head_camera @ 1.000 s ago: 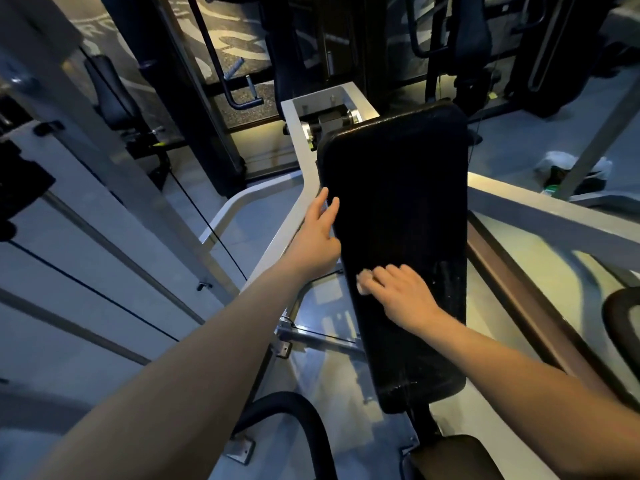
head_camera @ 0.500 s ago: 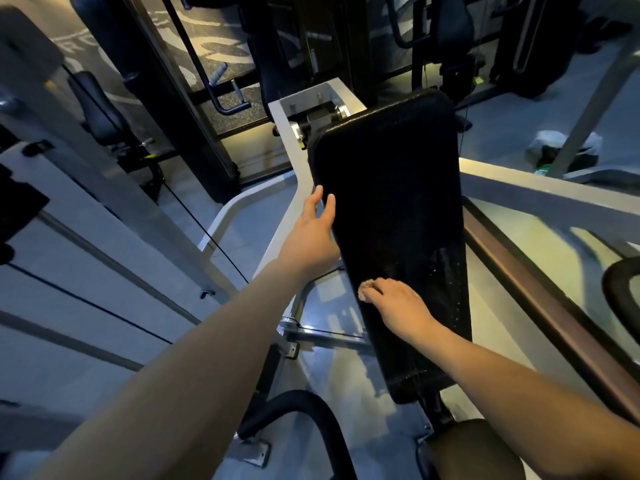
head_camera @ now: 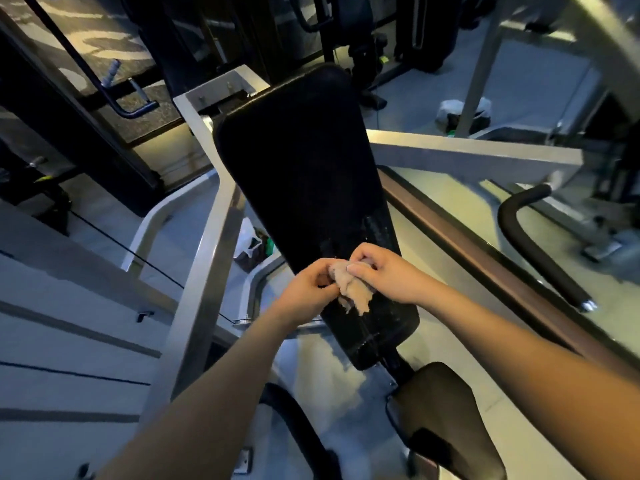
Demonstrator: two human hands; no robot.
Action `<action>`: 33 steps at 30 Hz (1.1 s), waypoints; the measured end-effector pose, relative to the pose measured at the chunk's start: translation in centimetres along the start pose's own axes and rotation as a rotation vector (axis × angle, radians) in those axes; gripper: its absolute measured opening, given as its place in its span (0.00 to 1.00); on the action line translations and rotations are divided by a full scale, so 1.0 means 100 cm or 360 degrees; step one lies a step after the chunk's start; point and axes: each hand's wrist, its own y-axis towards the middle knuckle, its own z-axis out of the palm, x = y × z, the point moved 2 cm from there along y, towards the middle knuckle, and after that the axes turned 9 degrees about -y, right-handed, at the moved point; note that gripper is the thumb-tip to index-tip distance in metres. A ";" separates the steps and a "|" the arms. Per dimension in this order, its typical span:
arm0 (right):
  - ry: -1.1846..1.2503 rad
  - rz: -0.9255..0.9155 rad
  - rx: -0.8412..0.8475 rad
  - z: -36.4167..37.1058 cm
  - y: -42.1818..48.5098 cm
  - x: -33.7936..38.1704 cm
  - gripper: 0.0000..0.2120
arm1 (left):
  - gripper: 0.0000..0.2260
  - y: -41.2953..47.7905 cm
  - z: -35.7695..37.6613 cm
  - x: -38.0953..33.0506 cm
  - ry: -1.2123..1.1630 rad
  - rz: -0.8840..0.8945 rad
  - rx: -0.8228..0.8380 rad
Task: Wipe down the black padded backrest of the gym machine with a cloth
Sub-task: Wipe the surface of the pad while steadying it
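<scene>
Head view: the black padded backrest [head_camera: 304, 174] runs slanted through the middle of the scene, its rounded top end far from the camera and its lower end near. The cloth [head_camera: 353, 292], a small crumpled beige wad, sits in front of the backrest's lower part, held between both hands. Whether it touches the padding cannot be told.

The left hand [head_camera: 308, 289] reaches in from the backrest's left edge. Its fingers [head_camera: 320, 268] are curled together and pinch the cloth's left side. The right hand [head_camera: 388, 275] comes in from the backrest's right edge. Its fingers [head_camera: 358, 252] are bent over the top of the cloth and clamp it against the thumb. The two hands almost meet over the cloth, and a ragged end of it hangs below them.

Pale wet streaks [head_camera: 377, 230] show on the padding just above the right hand, near the backrest's right edge.

A silver frame bar [head_camera: 207, 271] runs along the backrest's left side. Beyond that bar, on the floor, lies a white bag [head_camera: 247, 237]. To the right of the backrest a brown rail [head_camera: 467, 237] slants away, and further right is a black curved handle [head_camera: 530, 247]. Just below the backrest's lower end is a dark seat pad [head_camera: 446, 410].
</scene>
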 end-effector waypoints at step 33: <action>0.1055 0.0476 -0.0947 -0.063 0.047 -0.032 0.08 | 0.11 0.075 0.002 -0.120 0.0822 0.0418 -0.0410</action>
